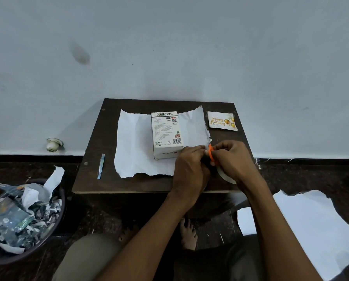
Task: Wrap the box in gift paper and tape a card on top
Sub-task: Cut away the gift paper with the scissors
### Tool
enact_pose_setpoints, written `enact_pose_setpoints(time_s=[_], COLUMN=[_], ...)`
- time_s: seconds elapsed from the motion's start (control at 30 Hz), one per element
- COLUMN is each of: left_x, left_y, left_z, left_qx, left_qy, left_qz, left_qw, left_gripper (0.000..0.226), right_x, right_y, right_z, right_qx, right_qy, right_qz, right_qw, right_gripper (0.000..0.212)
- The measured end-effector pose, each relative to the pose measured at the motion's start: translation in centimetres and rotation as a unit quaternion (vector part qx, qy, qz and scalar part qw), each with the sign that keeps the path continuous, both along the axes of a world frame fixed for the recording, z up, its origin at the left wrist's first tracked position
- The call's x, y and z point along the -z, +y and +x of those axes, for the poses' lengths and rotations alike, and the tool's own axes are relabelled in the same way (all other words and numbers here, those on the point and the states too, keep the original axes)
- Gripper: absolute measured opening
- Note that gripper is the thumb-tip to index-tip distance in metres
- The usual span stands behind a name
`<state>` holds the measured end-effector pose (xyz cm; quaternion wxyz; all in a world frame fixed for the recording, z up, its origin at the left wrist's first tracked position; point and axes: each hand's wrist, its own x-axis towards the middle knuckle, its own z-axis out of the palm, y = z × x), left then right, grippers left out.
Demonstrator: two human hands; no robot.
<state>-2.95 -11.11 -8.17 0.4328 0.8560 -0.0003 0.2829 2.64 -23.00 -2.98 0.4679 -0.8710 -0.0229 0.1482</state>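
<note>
Both my hands meet at near-right of the paper. Right hand grips orange scissors w/ curled fingers. Left hand curled beside them, can't tell what it holds.

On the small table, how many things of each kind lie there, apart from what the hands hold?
Paper sheet: 1
Box: 1
Card: 1
Paper strip: 1
Total: 4

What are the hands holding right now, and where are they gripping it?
Both the left hand and the right hand hold an orange-handled tool, probably scissors, at its handle end; exact finger placement is hidden.
</note>
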Motion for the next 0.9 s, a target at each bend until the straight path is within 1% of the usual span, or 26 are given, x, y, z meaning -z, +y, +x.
enact_pose_setpoints(time_s=[0.33,0.5,0.63,0.9], left_x=[0.3,-0.3,0.0,0.2], left_y=[0.0,-0.2,-0.1,-0.1], left_z=[0.0,-0.3,-0.3,-0.1], left_qx=[-0.005,-0.018,-0.022,-0.035], left_qy=[0.006,-0.002,-0.003,0.011], left_qz=[-0.016,-0.019,-0.016,-0.007], left_qw=[1.0,1.0,1.0,0.999], left_gripper=[0.014,0.029,0.021,0.016], right_x=[0.8,0.8,0.9,0.9], right_y=[0.5,0.9,1.0,1.5], right_z=[0.4,0.4,0.6,1.2], right_qx=[0.023,0.031,0.034,0.043], right_qy=[0.003,0.012,0.018,0.006], right_qz=[0.025,0.039,0.043,0.039], right_qw=[0.999,0.999,0.998,0.998], right_gripper=[0.01,0.01,0.01,0.011])
